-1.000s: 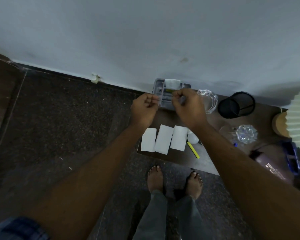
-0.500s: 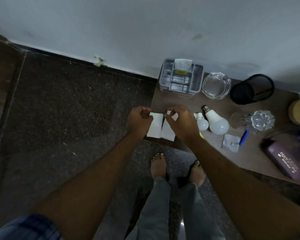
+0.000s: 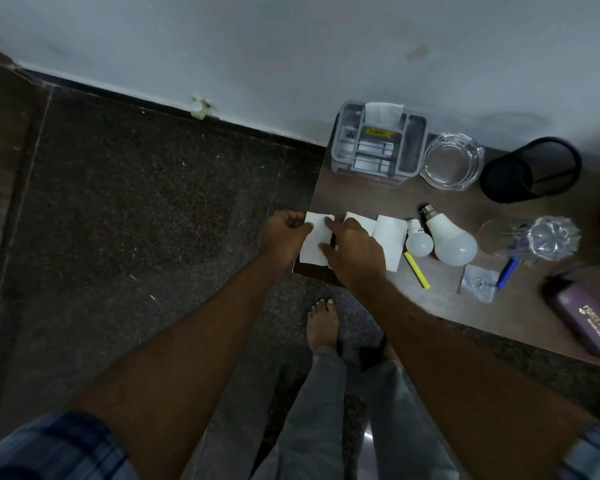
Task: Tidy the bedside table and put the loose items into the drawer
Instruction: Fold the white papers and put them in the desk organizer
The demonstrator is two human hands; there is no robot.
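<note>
Paper slip point(image 3: 313, 245) long axis twd wall point(image 3: 291, 46); L hand point(image 3: 286, 234) grip pinches edge, R hand point(image 3: 356, 253) flat, pressing.

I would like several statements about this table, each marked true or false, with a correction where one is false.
1. The small bulb lies beside the large bulb on the table. True.
2. The ashtray stands between the organizer and the mesh cup. True.
3. The yellow marker is inside the mesh cup. False: it lies on the table, just right of the papers.
4. The left hand and the right hand both touch the papers. True.
5. The large bulb lies left of the papers. False: it lies right of them.
</note>
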